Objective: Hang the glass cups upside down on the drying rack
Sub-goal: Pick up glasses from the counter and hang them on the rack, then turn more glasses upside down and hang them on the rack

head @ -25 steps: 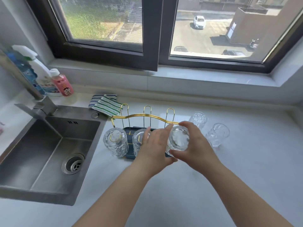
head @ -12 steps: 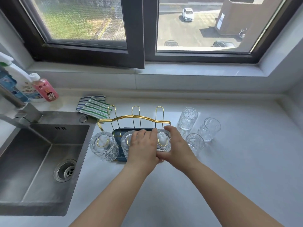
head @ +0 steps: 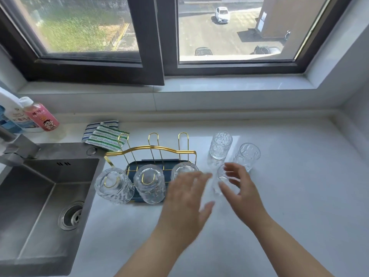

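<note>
Nearest the camera, two bare forearms reach forward over the pale desk (head: 289, 196). The left hand (head: 185, 198) is spread wide and holds nothing, its blurred fingers in front of the rightmost hung cup (head: 182, 168). The right hand (head: 240, 188) is also open and empty, thumb and fingers curved around the nearest loose cup (head: 221, 177), which stands mouth up on the desk; whether skin touches glass I cannot tell, since blur and clear glass hide the contact. The curved shape suits a grasp around the cup's wall, so my reading is that this cup is next to be picked up and turned over.

Left of the hands, the drying rack (head: 151, 151) sits beside the sink (head: 46, 196), probably so that drips stay close to the drain. Its dark blue tray carries gold wire prongs. Three glass cups hang mouth down on the front row, the left cup (head: 112, 185) and middle cup (head: 148, 183) tilted toward the camera with a gold loop visible through each base. The three back prongs stand bare.

Beyond the right hand, two more cups stand upright and empty just right of the rack: one tall cup (head: 220, 144) and another (head: 247, 155) beside it. So three are hung and three remain.

Further back lie a striped cloth (head: 102, 134), a pink bottle (head: 41, 115) by the tap, then the window sill (head: 219, 84)
</note>
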A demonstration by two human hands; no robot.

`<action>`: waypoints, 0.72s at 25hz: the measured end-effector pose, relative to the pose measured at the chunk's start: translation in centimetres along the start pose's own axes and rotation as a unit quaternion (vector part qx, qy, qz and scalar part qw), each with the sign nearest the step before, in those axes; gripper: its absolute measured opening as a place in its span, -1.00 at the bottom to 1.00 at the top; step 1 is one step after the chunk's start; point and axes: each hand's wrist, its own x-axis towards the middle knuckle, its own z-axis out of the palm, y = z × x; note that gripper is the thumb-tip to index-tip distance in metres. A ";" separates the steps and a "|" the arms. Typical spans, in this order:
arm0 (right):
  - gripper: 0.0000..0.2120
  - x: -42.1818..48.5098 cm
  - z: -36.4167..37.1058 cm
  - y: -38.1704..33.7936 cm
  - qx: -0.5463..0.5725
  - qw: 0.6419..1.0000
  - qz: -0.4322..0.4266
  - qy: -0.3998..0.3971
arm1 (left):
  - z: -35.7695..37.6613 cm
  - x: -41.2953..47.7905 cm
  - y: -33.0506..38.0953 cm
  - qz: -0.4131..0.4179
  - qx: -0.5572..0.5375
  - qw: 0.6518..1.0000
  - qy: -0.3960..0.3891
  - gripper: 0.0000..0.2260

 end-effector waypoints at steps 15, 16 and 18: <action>-0.35 2.0 -4.4 8.5 -0.049 0.986 0.124 -0.101 | 13.3 5.4 -1.4 -0.325 -0.276 0.894 -0.140 -0.14; -0.36 2.2 -4.3 8.9 -0.054 0.986 0.122 -0.105 | 13.6 5.6 -1.6 -0.317 -0.281 0.896 -0.134 -0.16; -0.37 2.8 -4.0 9.3 -0.056 0.984 0.124 -0.113 | 13.9 6.0 -1.6 -0.298 -0.281 0.903 -0.127 -0.23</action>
